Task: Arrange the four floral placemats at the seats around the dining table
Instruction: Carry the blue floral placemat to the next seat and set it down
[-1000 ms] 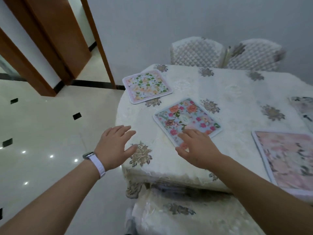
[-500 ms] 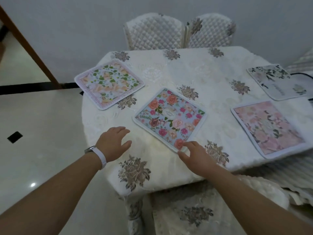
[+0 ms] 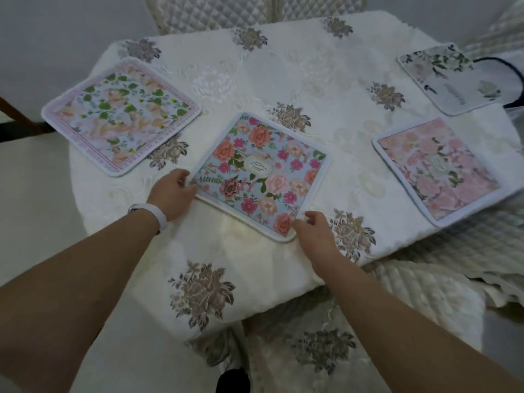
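Observation:
Four floral placemats lie on the white embroidered tablecloth (image 3: 255,80). The blue placemat (image 3: 261,174) with pink and orange roses lies tilted near the front edge. My left hand (image 3: 173,194) grips its left corner, and my right hand (image 3: 314,231) pinches its near corner. The green-leaf placemat (image 3: 122,114) sits at the left. To the right is the pink placemat (image 3: 436,168), which overhangs the table's edge. At the far right lies the white placemat (image 3: 450,78) with dark leaves.
Two quilted chair backs (image 3: 226,12) stand behind the table against the wall. A covered chair seat (image 3: 425,293) sits at the front right under the cloth's edge. A dark cable (image 3: 507,66) curves by the white placemat. Pale floor (image 3: 42,208) lies to the left.
The view has swung right and closer to the table. My left hand moved from the table's edge onto the blue placemat's left corner, while my right hand stays at its near corner.

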